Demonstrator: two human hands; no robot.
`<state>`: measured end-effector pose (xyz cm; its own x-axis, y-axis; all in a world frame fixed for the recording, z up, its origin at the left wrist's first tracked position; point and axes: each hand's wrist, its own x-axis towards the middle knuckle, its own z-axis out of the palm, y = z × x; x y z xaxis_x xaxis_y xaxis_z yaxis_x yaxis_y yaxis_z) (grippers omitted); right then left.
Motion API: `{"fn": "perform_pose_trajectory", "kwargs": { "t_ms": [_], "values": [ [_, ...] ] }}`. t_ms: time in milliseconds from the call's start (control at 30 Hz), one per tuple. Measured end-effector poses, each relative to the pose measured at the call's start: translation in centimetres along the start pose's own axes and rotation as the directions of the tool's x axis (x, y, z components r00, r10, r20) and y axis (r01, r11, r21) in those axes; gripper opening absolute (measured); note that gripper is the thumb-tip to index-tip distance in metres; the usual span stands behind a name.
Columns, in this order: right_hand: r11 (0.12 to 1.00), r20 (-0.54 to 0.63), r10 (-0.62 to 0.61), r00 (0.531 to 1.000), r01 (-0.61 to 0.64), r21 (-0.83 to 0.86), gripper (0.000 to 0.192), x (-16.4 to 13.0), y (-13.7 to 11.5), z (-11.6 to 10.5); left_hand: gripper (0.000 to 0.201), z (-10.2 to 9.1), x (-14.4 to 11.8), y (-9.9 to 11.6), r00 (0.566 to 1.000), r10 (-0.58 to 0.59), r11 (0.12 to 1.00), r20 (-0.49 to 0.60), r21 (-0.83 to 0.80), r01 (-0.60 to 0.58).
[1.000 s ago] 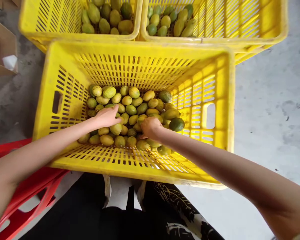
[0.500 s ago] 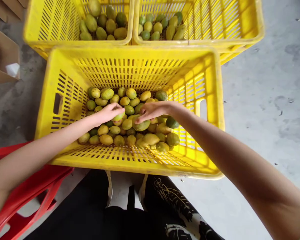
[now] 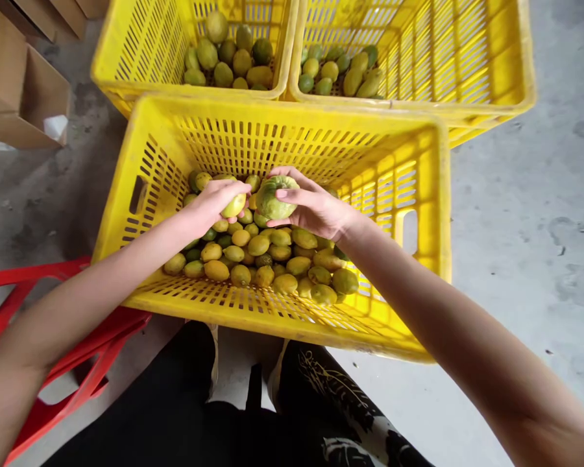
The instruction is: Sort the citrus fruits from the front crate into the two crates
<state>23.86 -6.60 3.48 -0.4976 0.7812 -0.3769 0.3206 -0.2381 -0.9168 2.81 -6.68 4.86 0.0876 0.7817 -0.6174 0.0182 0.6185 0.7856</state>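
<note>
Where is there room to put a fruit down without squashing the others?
The far right crate has bare slatted floor right of its small fruit pile. The near crate is crowded: fruit covers its floor under both hands. Bare concrete floor lies right of the crates.

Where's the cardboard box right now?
The cardboard box sits on the floor at the head view's upper left, left of the yellow crates.

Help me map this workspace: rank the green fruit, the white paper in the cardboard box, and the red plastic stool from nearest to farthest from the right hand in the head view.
1. Large green fruit: held in the right hand, above the near yellow crate.
2. Red plastic stool: lower left, beside the crate.
3. White paper in the brown cardboard box: upper left, slightly farther away.
</note>
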Motion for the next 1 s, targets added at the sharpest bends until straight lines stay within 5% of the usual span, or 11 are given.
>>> {"fn": "perform_pose_trajectory", "kwargs": {
  "t_ms": [267,467,633,1000],
  "values": [
    [0.989,-0.096,0.135,0.986,-0.129,0.071,0.064,0.3,0.7,1.0,0.037,1.2,-0.1,-0.5,0.996,0.088,0.993,-0.031,0.076,-0.086],
    [0.826,-0.170,0.298,0.939,-0.164,0.540,0.030,1.2,1.3,1.3,0.034,1.2,0.5,-1.2,0.994,0.101,0.993,-0.036,0.070,-0.098],
    [0.754,-0.367,0.325,0.872,-0.005,0.657,0.041,2.1,2.8,1.7,0.034,1.0,1.4,-1.9,0.990,0.127,0.989,-0.053,0.084,-0.123],
    [0.637,-0.145,0.335,0.931,-0.111,0.763,0.032,1.8,3.0,1.2,0.038,-0.4,2.7,-1.6,0.992,-0.045,0.987,-0.118,-0.161,0.026]
  ]
}}
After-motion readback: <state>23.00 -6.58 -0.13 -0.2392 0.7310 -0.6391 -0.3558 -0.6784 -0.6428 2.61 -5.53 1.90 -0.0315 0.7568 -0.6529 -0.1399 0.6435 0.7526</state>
